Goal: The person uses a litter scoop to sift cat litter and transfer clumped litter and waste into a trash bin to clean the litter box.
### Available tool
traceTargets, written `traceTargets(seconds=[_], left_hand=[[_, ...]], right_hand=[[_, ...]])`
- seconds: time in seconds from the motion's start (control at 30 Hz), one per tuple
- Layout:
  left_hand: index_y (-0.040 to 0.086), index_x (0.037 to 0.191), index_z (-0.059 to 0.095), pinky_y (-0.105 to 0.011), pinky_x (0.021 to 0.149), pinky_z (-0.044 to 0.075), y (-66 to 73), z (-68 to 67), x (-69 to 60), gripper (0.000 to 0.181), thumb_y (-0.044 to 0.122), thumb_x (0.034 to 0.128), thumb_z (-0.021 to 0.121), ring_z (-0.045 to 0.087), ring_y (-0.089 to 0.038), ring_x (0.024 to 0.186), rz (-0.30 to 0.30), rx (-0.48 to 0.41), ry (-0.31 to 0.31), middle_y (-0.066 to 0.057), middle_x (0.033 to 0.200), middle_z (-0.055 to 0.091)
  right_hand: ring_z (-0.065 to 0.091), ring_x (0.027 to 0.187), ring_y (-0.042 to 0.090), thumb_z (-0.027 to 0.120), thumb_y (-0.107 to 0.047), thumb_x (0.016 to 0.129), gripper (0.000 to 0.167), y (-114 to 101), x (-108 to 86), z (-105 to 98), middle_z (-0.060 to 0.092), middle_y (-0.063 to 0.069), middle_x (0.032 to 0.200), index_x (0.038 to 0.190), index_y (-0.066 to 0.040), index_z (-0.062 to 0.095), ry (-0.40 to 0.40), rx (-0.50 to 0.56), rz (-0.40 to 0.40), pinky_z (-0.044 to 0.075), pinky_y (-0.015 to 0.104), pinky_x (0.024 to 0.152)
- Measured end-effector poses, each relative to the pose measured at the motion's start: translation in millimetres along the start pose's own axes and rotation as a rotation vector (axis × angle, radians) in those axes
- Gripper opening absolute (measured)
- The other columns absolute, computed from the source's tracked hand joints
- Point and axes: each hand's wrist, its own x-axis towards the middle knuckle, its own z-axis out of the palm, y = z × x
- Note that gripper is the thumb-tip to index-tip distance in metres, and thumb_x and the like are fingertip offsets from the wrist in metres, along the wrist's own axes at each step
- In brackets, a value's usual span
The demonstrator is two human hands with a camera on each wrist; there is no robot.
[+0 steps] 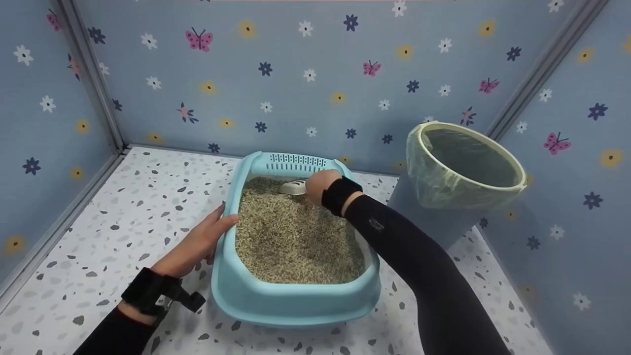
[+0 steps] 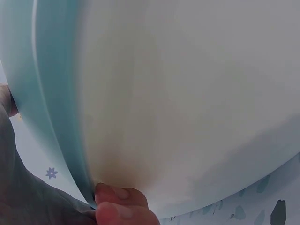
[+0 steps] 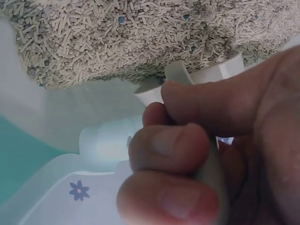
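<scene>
A light blue litter box [image 1: 296,301] stands on the floor, filled with pale pellet litter [image 1: 296,236]. My right hand [image 1: 320,186] grips the handle of a whitish litter scoop [image 1: 294,188] at the far end of the box. In the right wrist view the fingers curl round the handle, and the scoop's head [image 3: 218,71] meets the litter by the far wall; part of it hides behind the thumb. My left hand [image 1: 199,242] holds the box's left side, thumb at the rim and fingertips [image 2: 124,206] against the outer wall underneath.
A grey bin [image 1: 429,217] with a cream rim and a pale yellow liner [image 1: 438,190] stands at the back right, beside the box. Blue flowered walls [image 1: 296,98] enclose the back and both sides. The floor [image 1: 148,197] is white with grey specks.
</scene>
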Motion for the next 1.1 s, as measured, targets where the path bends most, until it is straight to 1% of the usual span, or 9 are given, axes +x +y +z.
traceTargets(seconds=[0.13,0.33,0.47,0.6,0.7,0.83,0.97,1.07,1.1], left_hand=[[0.018,0.181,0.003,-0.028,0.049,0.041,1.7,1.4,0.6,0.103,0.071,0.1095,0.054,0.041,-0.015,0.052,-0.006,0.001,-0.009,-0.008,0.080,0.061],[0.020,0.182,0.003,-0.028,0.047,0.041,1.6,0.8,1.9,0.101,0.070,0.1103,0.053,0.042,-0.014,0.051,0.017,0.013,-0.013,-0.008,0.078,0.062],[0.024,0.182,0.004,-0.028,0.047,0.041,-0.1,1.5,1.9,0.099,0.072,0.1098,0.052,0.041,-0.014,0.051,0.004,0.021,-0.007,-0.008,0.078,0.061],[0.025,0.182,0.003,-0.028,0.047,0.040,-0.4,2.7,2.2,0.100,0.072,0.1096,0.052,0.039,-0.014,0.049,-0.001,0.009,-0.017,-0.009,0.079,0.062],[0.025,0.182,0.003,-0.028,0.046,0.038,-0.3,3.4,2.9,0.098,0.070,0.1108,0.052,0.040,-0.014,0.049,0.014,-0.011,-0.028,-0.012,0.083,0.064],[0.025,0.182,0.003,-0.027,0.046,0.039,0.4,3.5,3.2,0.094,0.065,0.1128,0.053,0.046,-0.014,0.052,0.033,-0.027,-0.034,-0.016,0.091,0.068],[0.024,0.182,0.004,-0.028,0.046,0.040,0.8,2.1,3.1,0.093,0.064,0.1132,0.052,0.047,-0.014,0.052,0.041,-0.016,-0.025,-0.018,0.091,0.069],[0.028,0.182,0.007,-0.028,0.045,0.039,-0.1,1.7,3.4,0.089,0.062,0.1137,0.053,0.048,-0.014,0.051,0.064,-0.030,-0.025,-0.021,0.094,0.069],[0.029,0.182,0.008,-0.029,0.044,0.039,-0.5,1.8,3.5,0.087,0.061,0.1141,0.053,0.050,-0.015,0.052,0.075,-0.037,-0.029,-0.023,0.095,0.069]], right_hand=[[0.035,0.062,0.016,0.053,-0.022,0.118,0.051,8,-4.9,2,0.037,-0.002,0.063,0.068,-0.016,0.041,-0.043,0.104,0.043,0.036,0.033,0.060],[0.035,0.066,0.017,0.056,-0.020,0.115,0.050,22,-16.9,-1,0.039,-0.002,0.066,0.067,-0.017,0.040,-0.115,0.223,0.076,0.037,0.037,0.066],[0.027,0.064,0.017,0.057,-0.013,0.110,0.047,33,-22.3,-8,0.032,-0.002,0.067,0.068,-0.017,0.038,-0.201,0.333,0.055,0.031,0.036,0.065],[0.015,0.062,0.015,0.049,-0.004,0.107,0.046,45,-26.1,-13,0.022,-0.003,0.066,0.066,-0.017,0.033,-0.286,0.392,0.016,0.021,0.033,0.061],[0.013,0.062,0.014,0.047,-0.004,0.105,0.044,51,-29.1,-14,0.021,-0.004,0.067,0.066,-0.018,0.033,-0.327,0.373,-0.029,0.019,0.033,0.062],[0.013,0.066,0.014,0.048,-0.005,0.107,0.042,55,-35.3,-16,0.020,-0.003,0.071,0.069,-0.017,0.032,-0.380,0.283,-0.110,0.019,0.033,0.066],[0.017,0.064,0.014,0.052,-0.009,0.112,0.048,52,-43.0,-22,0.024,-0.003,0.069,0.068,-0.017,0.035,-0.415,0.229,-0.129,0.021,0.032,0.067],[0.020,0.063,0.014,0.055,-0.014,0.115,0.052,48,-48.2,-27,0.027,-0.003,0.068,0.066,-0.017,0.038,-0.432,0.180,-0.182,0.023,0.031,0.066],[0.021,0.062,0.014,0.055,-0.012,0.114,0.052,47,-49.7,-28,0.028,-0.004,0.067,0.065,-0.017,0.039,-0.433,0.175,-0.195,0.024,0.031,0.065]])
